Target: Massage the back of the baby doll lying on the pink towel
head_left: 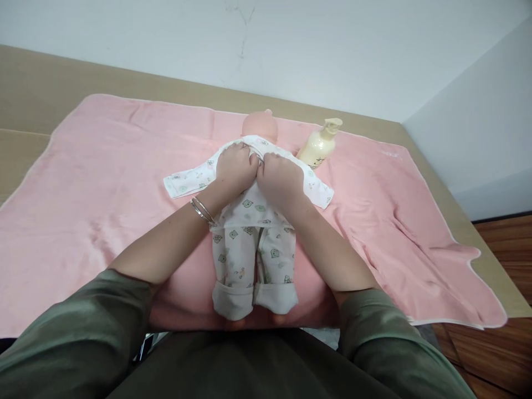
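A baby doll [260,126] lies on a pink blanket, its head away from me and its feet toward me. It wears a white printed top [249,208] and matching trousers [236,257] with rolled cuffs. Both of my hands are closed on the top's upper middle, close under the neck. My left hand [238,168], with bracelets at the wrist, grips the cloth on the left; my right hand [280,178] pinches it just beside. The top's sleeves spread out to either side, with no doll hands visible at their ends.
The pink blanket [124,166] covers much of the wooden table [37,75]. A cream pump bottle [319,145] lies tilted right of the doll's head. A white wall [166,44] rises behind the table.
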